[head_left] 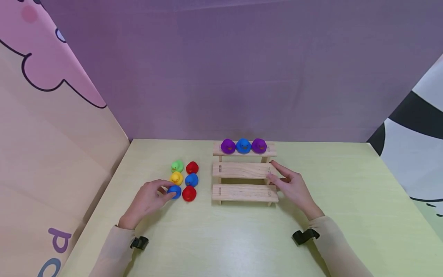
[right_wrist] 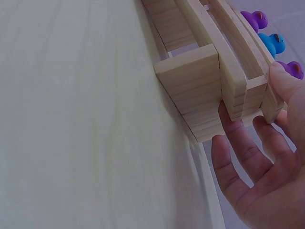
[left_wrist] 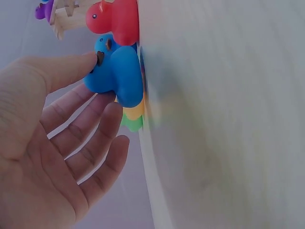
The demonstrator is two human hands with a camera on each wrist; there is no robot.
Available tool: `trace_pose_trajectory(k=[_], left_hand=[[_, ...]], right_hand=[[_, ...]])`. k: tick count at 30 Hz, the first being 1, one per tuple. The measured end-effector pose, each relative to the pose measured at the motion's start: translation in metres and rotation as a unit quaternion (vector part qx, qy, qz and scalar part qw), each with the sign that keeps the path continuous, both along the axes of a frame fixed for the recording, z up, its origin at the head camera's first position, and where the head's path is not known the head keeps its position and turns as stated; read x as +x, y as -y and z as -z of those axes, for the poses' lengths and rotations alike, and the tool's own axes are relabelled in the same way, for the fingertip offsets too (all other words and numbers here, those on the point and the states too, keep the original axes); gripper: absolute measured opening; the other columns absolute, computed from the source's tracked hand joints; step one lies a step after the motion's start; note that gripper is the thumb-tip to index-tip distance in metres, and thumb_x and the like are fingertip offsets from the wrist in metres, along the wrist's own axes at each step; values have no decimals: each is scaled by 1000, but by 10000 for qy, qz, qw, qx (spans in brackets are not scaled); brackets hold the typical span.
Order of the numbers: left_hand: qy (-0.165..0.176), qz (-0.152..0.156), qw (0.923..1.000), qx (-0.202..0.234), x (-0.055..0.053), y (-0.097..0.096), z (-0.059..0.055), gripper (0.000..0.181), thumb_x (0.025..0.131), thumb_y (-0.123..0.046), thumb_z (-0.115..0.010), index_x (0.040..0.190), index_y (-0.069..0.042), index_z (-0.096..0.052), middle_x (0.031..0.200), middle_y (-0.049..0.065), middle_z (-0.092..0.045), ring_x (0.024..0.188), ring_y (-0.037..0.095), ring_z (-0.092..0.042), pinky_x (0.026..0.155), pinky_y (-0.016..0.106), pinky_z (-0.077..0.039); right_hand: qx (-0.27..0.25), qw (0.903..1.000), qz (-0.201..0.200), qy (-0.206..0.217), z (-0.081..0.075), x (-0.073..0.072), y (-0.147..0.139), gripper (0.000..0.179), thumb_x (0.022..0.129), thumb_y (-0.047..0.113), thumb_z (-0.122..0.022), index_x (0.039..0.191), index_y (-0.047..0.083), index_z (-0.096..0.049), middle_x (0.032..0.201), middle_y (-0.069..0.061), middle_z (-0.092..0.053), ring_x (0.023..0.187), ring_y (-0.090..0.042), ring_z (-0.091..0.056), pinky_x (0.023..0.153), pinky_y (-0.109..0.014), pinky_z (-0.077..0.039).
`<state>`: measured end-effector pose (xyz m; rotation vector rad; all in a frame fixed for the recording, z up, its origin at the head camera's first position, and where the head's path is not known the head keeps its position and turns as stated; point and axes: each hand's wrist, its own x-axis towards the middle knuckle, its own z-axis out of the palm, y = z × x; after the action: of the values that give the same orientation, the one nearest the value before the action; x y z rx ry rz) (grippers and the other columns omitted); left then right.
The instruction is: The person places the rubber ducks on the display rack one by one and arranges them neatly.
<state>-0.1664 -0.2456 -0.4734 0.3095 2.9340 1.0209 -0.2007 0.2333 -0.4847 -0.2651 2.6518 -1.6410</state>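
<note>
With the stand (head_left: 243,192) held in the right grip (head_left: 294,189), three ducks (head_left: 243,146) are set on top, and a blue duck (head_left: 175,191) is pinched in the left grip (head_left: 150,196) beside five others (head_left: 192,180) left on the surface (head_left: 242,238).

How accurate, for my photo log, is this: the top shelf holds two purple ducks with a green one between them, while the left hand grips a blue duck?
One colour is wrong: the middle duck on the top shelf is blue, not green, as the head view shows.
</note>
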Motion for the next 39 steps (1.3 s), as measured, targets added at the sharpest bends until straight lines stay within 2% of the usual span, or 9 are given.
trace_pose_trajectory(k=[5, 11, 14, 20, 23, 32, 39], left_hand=[[-76, 40, 10000, 39, 0, -1, -1, 31, 95, -23, -82, 122, -9, -79, 117, 8, -78, 93, 21, -69, 68, 29, -54], [-83, 32, 9999, 76, 0, -3, -5, 33, 95, -24, -82, 124, -10, -79, 117, 7, -78, 94, 22, -69, 64, 28, -55], [-99, 44, 9998, 136, 0, -4, -8, 32, 95, -24, -82, 123, -10, -79, 116, 6, -78, 94, 21, -69, 64, 29, -55], [-160, 80, 9997, 181, -1, -6, -11, 31, 95, -24, -82, 123, -10, -79, 114, 5, -78, 93, 21, -70, 63, 29, -55], [-168, 71, 9997, 188, -1, -8, -12, 31, 95, -25, -82, 122, -12, -79, 115, 4, -78, 93, 20, -69, 63, 29, -55], [-325, 206, 9992, 140, -3, -11, -20, 31, 94, -25, -82, 123, -12, -79, 117, 5, -78, 92, 20, -70, 65, 29, -55], [-442, 243, 9986, 181, -5, -15, -26, 29, 94, -23, -83, 120, -13, -80, 115, 5, -78, 90, 20, -70, 68, 30, -54]], right_hand=[[64, 10000, -7, -6, 1, 1, -1, 64, 106, 38, -67, 163, 16, -45, 169, -14, -42, 107, -34, -78, 86, -15, -56], [23, 10000, -48, -13, 0, 0, -1, 64, 106, 37, -67, 163, 16, -45, 169, -14, -42, 108, -33, -79, 86, -16, -57], [-13, 10000, -70, -15, 0, -1, 0, 64, 107, 37, -67, 163, 15, -45, 169, -14, -41, 108, -29, -79, 86, -16, -57], [-39, 10000, -81, -14, -1, -1, 1, 65, 106, 35, -67, 163, 14, -44, 169, -15, -41, 101, -10, -79, 86, -15, -57], [-71, 9999, -72, -2, -1, -1, 2, 65, 106, 36, -68, 163, 14, -44, 169, -15, -40, 99, -6, -78, 86, -15, -57], [31, 10000, -27, 16, -2, 0, 0, 65, 106, 36, -67, 163, 14, -44, 169, -14, -42, 104, -23, -80, 86, -15, -56], [51, 10000, -1, 4, 0, 0, -1, 64, 106, 37, -67, 163, 16, -46, 168, -12, -43, 106, -29, -79, 87, -14, -55]])
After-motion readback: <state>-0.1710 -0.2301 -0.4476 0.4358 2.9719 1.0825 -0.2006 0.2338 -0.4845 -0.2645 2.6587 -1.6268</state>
